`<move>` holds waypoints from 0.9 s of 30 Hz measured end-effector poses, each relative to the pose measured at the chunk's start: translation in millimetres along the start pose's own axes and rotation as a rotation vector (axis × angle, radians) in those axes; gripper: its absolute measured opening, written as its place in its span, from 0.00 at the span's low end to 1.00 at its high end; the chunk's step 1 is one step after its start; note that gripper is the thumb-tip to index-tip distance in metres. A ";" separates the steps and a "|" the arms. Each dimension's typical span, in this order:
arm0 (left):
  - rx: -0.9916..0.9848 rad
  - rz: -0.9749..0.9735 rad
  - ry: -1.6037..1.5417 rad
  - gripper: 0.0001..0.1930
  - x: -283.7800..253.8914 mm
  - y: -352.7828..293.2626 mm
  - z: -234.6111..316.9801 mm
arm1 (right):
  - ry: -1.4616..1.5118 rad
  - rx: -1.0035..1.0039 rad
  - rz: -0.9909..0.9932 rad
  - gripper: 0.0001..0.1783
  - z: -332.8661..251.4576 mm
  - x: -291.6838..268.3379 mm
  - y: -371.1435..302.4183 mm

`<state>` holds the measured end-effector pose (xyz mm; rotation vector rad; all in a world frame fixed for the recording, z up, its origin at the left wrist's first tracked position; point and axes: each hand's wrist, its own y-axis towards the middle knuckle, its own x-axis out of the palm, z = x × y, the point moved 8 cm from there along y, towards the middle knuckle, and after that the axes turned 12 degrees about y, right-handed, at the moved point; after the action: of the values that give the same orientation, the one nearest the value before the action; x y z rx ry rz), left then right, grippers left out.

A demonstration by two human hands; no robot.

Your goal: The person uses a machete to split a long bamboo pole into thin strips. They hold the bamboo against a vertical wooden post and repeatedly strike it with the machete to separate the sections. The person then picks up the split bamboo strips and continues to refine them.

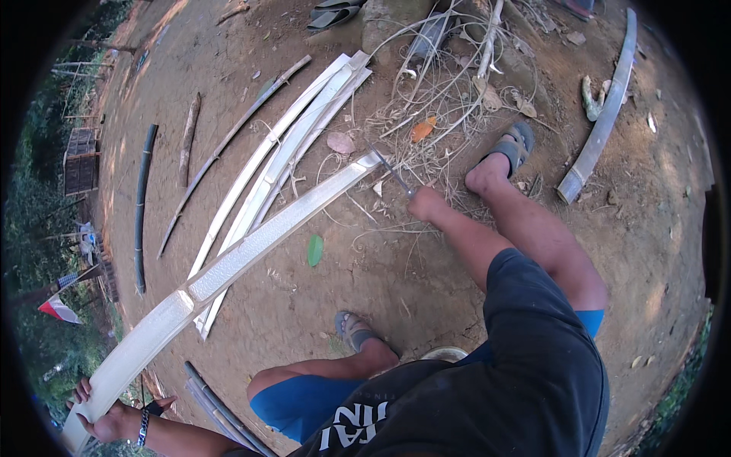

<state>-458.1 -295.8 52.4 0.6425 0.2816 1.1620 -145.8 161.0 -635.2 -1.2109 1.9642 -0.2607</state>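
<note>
A long, pale split bamboo slat slants from the lower left up to the middle, its inner face up and a node partway along. My left hand is closed around its near left end. My right hand grips the handle of a knife. The thin blade lies at the slat's far end, touching or just over it; I cannot tell which. Beyond the slat, several more split bamboo slats lie stacked on the ground, partly covered by it.
Thin bamboo shavings and dry leaves litter the dirt around my right foot. A dark bamboo pole and thin sticks lie at the left. A curved bamboo strip lies at the right. More poles lie near my left knee.
</note>
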 end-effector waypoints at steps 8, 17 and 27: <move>0.000 0.214 0.137 0.06 -31.9 -28.5 -2.0 | 0.252 -0.457 -0.148 0.12 -191.7 3.9 -124.6; -0.042 0.223 0.138 0.07 -69.8 -41.9 -1.1 | 0.146 -0.328 -0.090 0.11 -165.7 -1.3 -98.9; -0.023 0.197 0.091 0.07 -79.8 -50.5 1.1 | 0.029 -0.264 -0.079 0.15 -111.2 -3.8 -49.8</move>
<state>-450.1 -381.5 13.5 0.6076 0.2861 1.3842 -191.8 113.5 -532.7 -1.4616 2.0248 -0.0587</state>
